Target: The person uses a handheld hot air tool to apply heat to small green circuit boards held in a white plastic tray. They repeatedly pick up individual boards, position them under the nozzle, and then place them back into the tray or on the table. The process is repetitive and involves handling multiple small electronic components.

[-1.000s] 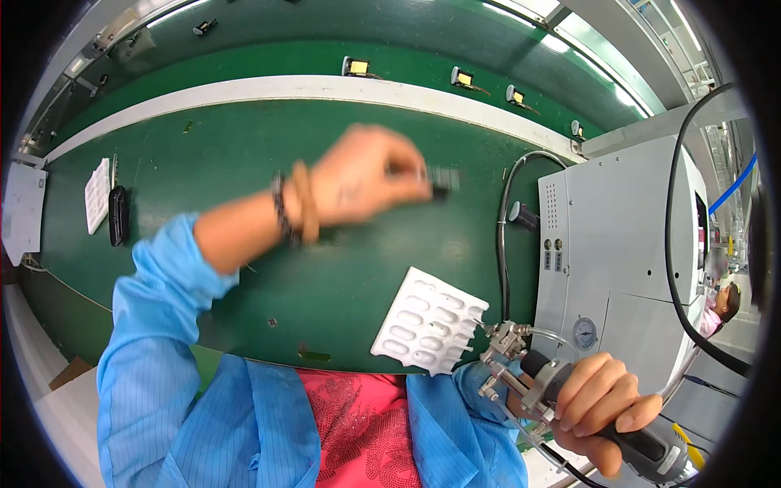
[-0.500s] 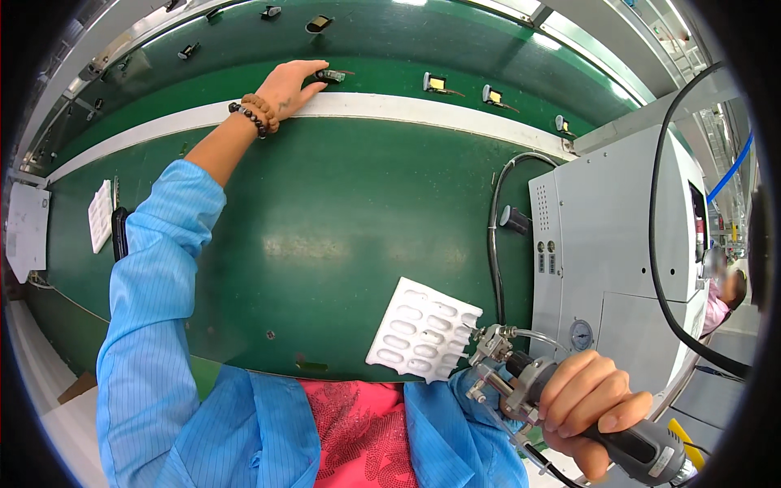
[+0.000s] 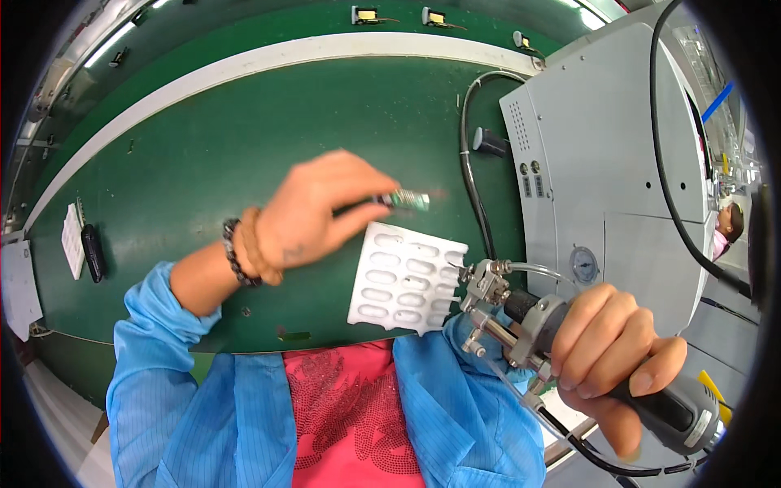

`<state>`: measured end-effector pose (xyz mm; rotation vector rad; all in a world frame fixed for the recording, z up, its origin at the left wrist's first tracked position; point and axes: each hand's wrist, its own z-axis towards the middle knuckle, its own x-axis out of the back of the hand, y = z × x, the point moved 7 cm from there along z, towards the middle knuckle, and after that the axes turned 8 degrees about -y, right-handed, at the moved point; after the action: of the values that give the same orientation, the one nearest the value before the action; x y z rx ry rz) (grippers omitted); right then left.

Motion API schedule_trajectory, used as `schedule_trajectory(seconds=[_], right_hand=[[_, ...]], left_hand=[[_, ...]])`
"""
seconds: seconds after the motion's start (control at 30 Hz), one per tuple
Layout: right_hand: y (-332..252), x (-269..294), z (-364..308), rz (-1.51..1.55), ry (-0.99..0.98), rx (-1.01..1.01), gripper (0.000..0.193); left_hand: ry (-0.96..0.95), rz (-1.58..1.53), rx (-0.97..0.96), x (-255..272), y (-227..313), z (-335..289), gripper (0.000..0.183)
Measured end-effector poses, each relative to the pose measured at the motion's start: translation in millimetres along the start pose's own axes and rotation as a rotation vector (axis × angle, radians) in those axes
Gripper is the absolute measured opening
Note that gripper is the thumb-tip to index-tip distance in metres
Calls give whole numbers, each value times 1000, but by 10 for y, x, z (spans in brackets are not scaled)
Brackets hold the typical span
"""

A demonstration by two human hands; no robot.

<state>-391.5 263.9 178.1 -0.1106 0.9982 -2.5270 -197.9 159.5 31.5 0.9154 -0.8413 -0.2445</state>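
Note:
My left hand (image 3: pixel 329 203) pinches a small dark part with a green circuit board (image 3: pixel 411 200) between thumb and fingers. Motion blurs the part's outline. It hangs over the bench just beyond a white tray (image 3: pixel 394 285) with rows of oval hollows. At the lower right, my right hand (image 3: pixel 614 346) is wrapped round the black handle of a power screwdriver (image 3: pixel 687 413). The metal head (image 3: pixel 488 285) on the driver's front, fitted with a clear hose, points left and its tip is at the tray's right edge.
A grey machine (image 3: pixel 602 179) with a gauge stands on the right, a black cable (image 3: pixel 468 163) curving beside it. A dark cylindrical part (image 3: pixel 490 142) lies there. Several parts with yellow faces (image 3: pixel 366 15) sit beyond the white rail (image 3: pixel 268 65). Another white tray (image 3: pixel 73 244) is at far left.
My left hand has come back from beyond the white rail toward me and rightward, carrying the circuit-board part. My right hand still grips the screwdriver. The whole view has shifted.

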Motion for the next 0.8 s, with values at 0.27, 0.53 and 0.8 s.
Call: schedule_trajectory(seconds=[0.27,0.53,0.8], right_hand=[[10,-68,27,0,-1,4,40],[385,-169,142,-92,-82,-68,51],[549,-187,101,-92,-114,-79,55]], left_hand=[[-8,33,-62,-575,110,-154,32],[26,-54,-30,-650,-28,-217,32],[30,-20,-35,-635,-53,-243,31]])
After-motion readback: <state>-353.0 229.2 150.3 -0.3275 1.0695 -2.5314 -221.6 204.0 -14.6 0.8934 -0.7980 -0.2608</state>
